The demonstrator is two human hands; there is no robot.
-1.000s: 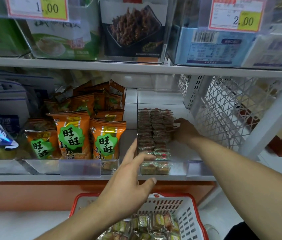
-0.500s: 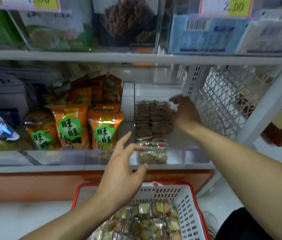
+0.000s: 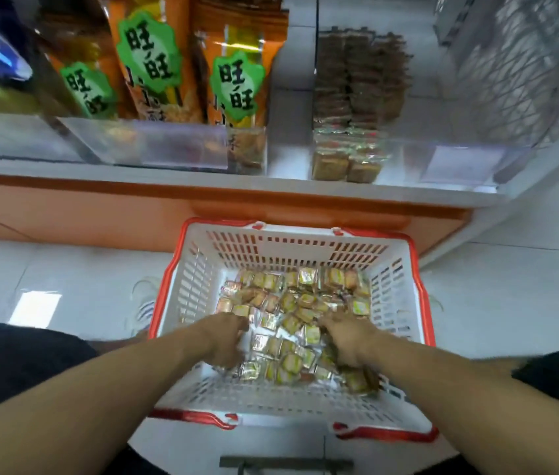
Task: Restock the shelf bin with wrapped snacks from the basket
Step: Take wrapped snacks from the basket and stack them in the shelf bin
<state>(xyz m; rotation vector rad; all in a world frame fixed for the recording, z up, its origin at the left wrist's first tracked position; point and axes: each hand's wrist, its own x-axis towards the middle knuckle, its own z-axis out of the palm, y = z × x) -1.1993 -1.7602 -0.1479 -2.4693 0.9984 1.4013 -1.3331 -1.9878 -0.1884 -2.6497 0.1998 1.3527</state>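
1. A shop aisle with a white tiled floor; a shelf (image 3: 202, 173) runs across the far side, and the basket (image 3: 422, 303) sits on the floor below it.
2. The clear bin (image 3: 459, 159), far right of centre, holds rows of snacks only along its left side.
3. Loose snacks (image 3: 291, 303) cover the basket bottom.
4. The left hand (image 3: 223, 341) and right hand (image 3: 350, 341) are both down among them, fingers curled in; whether they already clasp packets I cannot tell.
5. The packets look light, small and slippery in crinkly film, so best scooped in handfuls by their flat sides, without crushing.
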